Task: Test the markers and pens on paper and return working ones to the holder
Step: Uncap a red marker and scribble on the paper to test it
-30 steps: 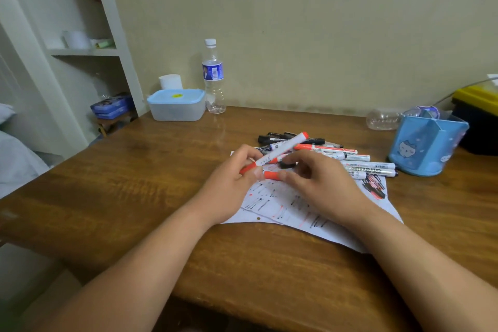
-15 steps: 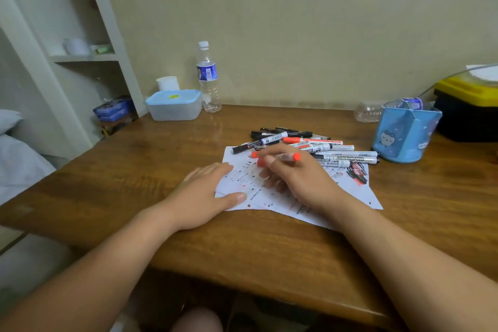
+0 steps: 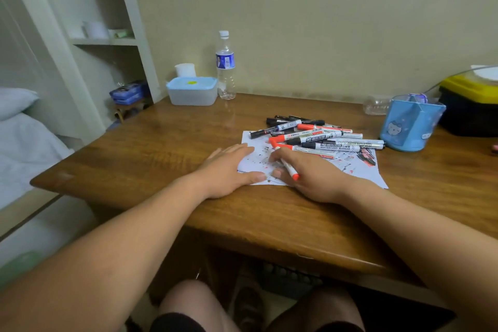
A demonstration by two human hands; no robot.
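A white sheet of paper (image 3: 358,170) covered in red and black test marks lies on the wooden table (image 3: 161,148). My right hand (image 3: 310,175) grips a white marker with a red end (image 3: 289,168), tip down on the paper. A red cap (image 3: 280,146) lies just beyond my fingers. My left hand (image 3: 229,167) rests flat on the paper's left edge, fingers straight. A pile of several red and black markers (image 3: 323,137) lies across the far part of the paper. The blue holder (image 3: 412,127) stands at the right.
At the back of the table stand a water bottle (image 3: 225,67) and a lidded plastic box (image 3: 192,90). A black and yellow case (image 3: 471,108) sits behind the holder, with an empty bottle (image 3: 376,105) lying to its left. White shelves (image 3: 107,40) rise at left.
The marker was uncapped with both hands. My left hand then let go and lay flat on the paper, and my right hand turned the marker tip down onto the sheet.
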